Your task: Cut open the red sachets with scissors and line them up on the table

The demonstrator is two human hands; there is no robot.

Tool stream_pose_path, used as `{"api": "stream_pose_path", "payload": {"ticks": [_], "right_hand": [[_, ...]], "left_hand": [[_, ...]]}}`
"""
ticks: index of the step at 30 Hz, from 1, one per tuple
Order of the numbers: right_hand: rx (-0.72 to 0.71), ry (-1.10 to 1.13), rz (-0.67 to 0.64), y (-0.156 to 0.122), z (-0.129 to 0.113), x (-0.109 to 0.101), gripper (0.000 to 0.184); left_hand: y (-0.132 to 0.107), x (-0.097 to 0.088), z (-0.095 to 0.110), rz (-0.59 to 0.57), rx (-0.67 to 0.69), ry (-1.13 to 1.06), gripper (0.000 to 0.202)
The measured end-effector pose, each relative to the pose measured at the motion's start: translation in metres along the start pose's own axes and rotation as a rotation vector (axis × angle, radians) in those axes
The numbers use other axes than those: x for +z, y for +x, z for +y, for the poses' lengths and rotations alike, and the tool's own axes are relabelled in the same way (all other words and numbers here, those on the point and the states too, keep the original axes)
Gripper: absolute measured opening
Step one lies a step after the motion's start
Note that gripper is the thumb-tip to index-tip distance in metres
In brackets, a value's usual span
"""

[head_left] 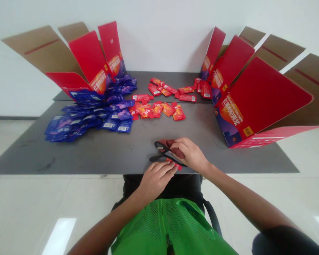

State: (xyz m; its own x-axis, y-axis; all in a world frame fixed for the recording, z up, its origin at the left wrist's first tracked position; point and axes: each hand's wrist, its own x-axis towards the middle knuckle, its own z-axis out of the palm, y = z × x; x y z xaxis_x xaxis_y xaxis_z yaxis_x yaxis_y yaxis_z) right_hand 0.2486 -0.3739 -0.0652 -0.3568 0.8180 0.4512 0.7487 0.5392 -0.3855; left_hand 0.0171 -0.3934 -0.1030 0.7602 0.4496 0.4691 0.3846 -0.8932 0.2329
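Close to the table's front edge, my left hand (pixel 157 176) has its fingers together on a small red sachet (pixel 178 166), pinning or gripping it and hiding much of it. My right hand (pixel 190 153) curls its fingers round a reddish-brown thing (pixel 177 151) whose kind I cannot make out. Between the hands lies a black tool with two arms, which looks like scissors (pixel 162 156); its right end reaches under the right hand. Further back, several red and orange sachets (pixel 156 110) lie loosely in rows on the dark grey table (pixel 117 152).
A heap of blue-purple sachets (pixel 82 118) spreads over the table's left side, against open red cartons (pixel 89 58). More open red cartons (pixel 255 95) stand at the right, flaps raised. A white wall (pixel 162 42) rises behind the table.
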Motion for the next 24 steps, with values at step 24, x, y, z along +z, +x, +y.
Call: {"api": "stream_pose_path", "payload": {"ticks": [24], "right_hand": [[-0.018, 0.010, 0.044, 0.012, -0.019, -0.008, 0.016]], "left_hand": [[0.004, -0.002, 0.002, 0.030, -0.040, -0.069, 0.023]]}}
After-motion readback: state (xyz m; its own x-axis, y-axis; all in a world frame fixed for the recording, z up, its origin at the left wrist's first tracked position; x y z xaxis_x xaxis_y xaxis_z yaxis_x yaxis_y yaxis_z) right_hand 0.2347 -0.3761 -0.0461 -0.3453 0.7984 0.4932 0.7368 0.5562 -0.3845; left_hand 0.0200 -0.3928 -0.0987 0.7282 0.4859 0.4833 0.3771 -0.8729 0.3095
